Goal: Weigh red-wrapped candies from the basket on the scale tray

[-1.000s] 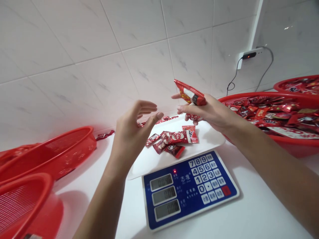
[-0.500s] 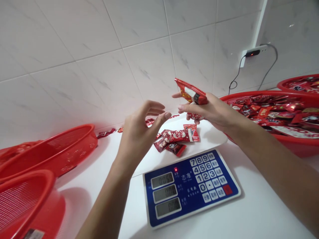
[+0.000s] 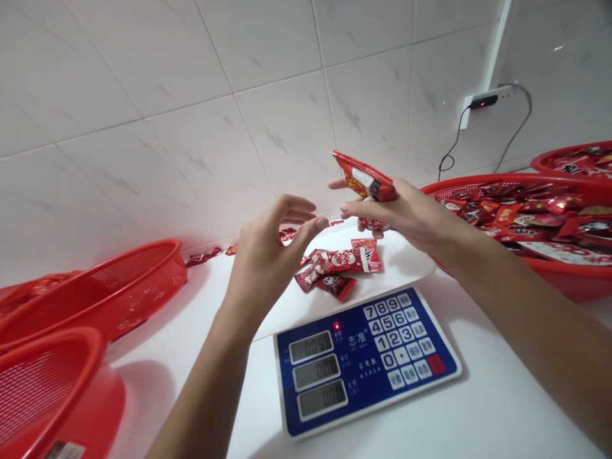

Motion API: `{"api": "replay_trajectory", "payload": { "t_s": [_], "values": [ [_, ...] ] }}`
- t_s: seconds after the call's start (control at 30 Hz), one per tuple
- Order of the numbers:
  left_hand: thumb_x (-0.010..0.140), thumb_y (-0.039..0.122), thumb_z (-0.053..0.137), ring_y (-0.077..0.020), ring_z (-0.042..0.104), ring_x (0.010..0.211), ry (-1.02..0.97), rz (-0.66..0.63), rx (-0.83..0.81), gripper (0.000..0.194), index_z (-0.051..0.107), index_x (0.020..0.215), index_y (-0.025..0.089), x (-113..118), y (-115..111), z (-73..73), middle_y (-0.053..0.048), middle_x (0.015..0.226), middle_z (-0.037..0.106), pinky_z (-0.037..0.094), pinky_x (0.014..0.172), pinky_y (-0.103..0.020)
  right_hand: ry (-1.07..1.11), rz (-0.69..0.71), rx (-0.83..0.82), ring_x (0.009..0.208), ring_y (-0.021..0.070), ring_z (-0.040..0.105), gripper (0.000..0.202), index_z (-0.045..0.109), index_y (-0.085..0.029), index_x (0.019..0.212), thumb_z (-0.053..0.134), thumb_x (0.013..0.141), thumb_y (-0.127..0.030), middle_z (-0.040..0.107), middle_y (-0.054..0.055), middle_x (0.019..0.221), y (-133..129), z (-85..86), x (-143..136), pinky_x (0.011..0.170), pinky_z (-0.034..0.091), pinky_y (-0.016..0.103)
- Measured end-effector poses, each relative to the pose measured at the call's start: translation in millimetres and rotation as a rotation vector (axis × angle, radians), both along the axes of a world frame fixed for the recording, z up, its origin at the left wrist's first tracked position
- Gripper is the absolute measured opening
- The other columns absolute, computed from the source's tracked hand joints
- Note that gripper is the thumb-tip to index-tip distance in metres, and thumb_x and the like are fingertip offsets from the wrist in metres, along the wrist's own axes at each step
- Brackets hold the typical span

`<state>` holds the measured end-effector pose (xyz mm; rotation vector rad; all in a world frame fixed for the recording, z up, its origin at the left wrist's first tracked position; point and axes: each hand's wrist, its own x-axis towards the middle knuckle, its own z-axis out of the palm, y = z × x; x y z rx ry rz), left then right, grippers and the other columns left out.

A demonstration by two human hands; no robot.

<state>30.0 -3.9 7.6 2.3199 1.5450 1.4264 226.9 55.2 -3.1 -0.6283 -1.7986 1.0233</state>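
Observation:
My right hand (image 3: 389, 207) holds red candy packets (image 3: 363, 178) above the right side of the scale's white pan (image 3: 411, 258). One packet sticks up between the fingers; another, with a white and red pattern, shows below the thumb. My left hand (image 3: 280, 245) hovers over the pan's left part, fingers apart and curved, with nothing seen in it. Between and below the hands, several wrapped candies (image 3: 342, 261) lie in a small pile on the pan. In front is the scale's blue panel (image 3: 366, 360), with lit display and number keys.
A red basket (image 3: 540, 271) full of wrapped candies stands at right, another red basket (image 3: 568, 153) behind it. Red baskets (image 3: 143, 274) line the left side. Loose candies (image 3: 203, 257) lie along the tiled wall (image 3: 282, 140). A power strip (image 3: 485, 102) with cables hangs at right.

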Motion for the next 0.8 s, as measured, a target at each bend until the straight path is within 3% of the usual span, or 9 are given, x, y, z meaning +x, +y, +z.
{"api": "replay_trajectory", "payload": {
  "t_s": [0.3, 0.47, 0.57, 0.63, 0.8],
  "values": [
    [0.089, 0.04, 0.067, -0.0184, 0.071, 0.096, 0.002, 0.031, -0.019, 0.021, 0.065, 0.097, 0.021, -2.4, -0.9, 1.2, -0.003, 0.097, 0.075, 0.055, 0.076, -0.025, -0.096, -0.016, -0.095, 0.069, 0.0156, 0.056, 0.049, 0.063, -0.017, 0.126, 0.072, 0.08, -0.03, 0.063, 0.003, 0.081, 0.0, 3.1, -3.5, 0.056, 0.042, 0.028],
    [0.087, 0.039, 0.07, -0.0192, 0.069, 0.102, 0.047, -0.059, -0.04, 0.045, 0.056, 0.129, 0.028, -5.0, 2.2, -2.0, -0.005, 0.127, 0.067, 0.056, 0.086, -0.031, -0.446, 0.029, -0.046, 0.082, 0.0196, 0.063, 0.036, 0.07, -0.019, 0.111, 0.07, 0.074, -0.018, 0.071, 0.004, 0.092, 1.6, -0.4, -7.2, 0.069, 0.045, 0.03],
    [0.093, 0.031, 0.061, -0.0173, 0.07, 0.096, 0.125, -0.173, -0.102, 0.023, 0.065, 0.115, 0.028, -5.3, 0.3, -0.9, -0.002, 0.117, 0.071, 0.055, 0.084, -0.03, -0.488, 0.088, -0.037, 0.09, 0.0208, 0.065, 0.037, 0.069, -0.021, 0.11, 0.069, 0.073, -0.015, 0.072, 0.003, 0.097, -0.3, -0.7, -9.2, 0.074, 0.045, 0.029],
    [0.092, 0.028, 0.061, -0.017, 0.07, 0.096, 0.175, -0.229, -0.159, 0.018, 0.068, 0.109, 0.027, -5.1, -1.6, 0.5, -0.001, 0.108, 0.074, 0.055, 0.082, -0.028, -0.435, 0.087, -0.048, 0.097, 0.0212, 0.064, 0.04, 0.068, -0.021, 0.112, 0.071, 0.072, -0.014, 0.072, 0.003, 0.103, -2.1, 0.6, -10.2, 0.079, 0.046, 0.028],
    [0.09, 0.026, 0.06, -0.0173, 0.07, 0.086, 0.08, -0.218, -0.176, 0.012, 0.068, 0.099, 0.023, -9.3, 1.7, 1.2, -0.002, 0.093, 0.076, 0.053, 0.073, -0.027, -0.259, 0.229, -0.13, 0.096, 0.0185, 0.065, 0.049, 0.063, -0.019, 0.121, 0.074, 0.073, -0.016, 0.071, 0.004, 0.105, -5.8, 1.7, -13.9, 0.079, 0.048, 0.026]
  ]
}}
